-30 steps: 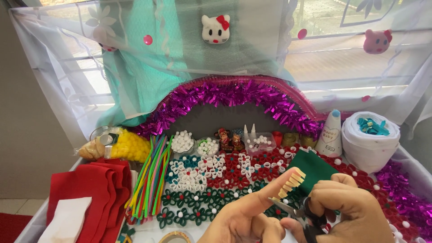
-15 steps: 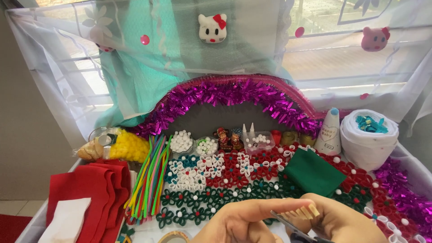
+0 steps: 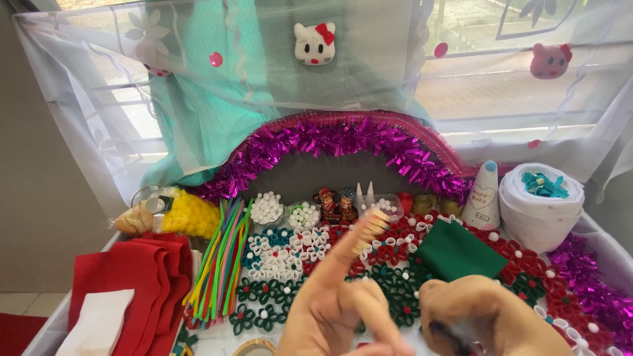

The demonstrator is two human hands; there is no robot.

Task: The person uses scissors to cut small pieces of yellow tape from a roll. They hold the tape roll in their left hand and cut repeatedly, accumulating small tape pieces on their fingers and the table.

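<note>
The left hand (image 3: pixel 343 296) had risen, forefinger raised over the paper flowers (image 3: pixel 290 254); the right hand (image 3: pixel 491 320) stayed clenched around dark scissors (image 3: pixel 452 333).

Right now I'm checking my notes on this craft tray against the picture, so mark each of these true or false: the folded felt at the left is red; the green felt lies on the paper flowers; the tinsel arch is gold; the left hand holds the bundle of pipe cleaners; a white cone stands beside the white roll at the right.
1. The folded felt at the left is red. True.
2. The green felt lies on the paper flowers. True.
3. The tinsel arch is gold. False: it is magenta.
4. The left hand holds the pipe cleaners. False: they lie apart from it, beside the red felt.
5. A white cone stands beside the white roll. True.
</note>
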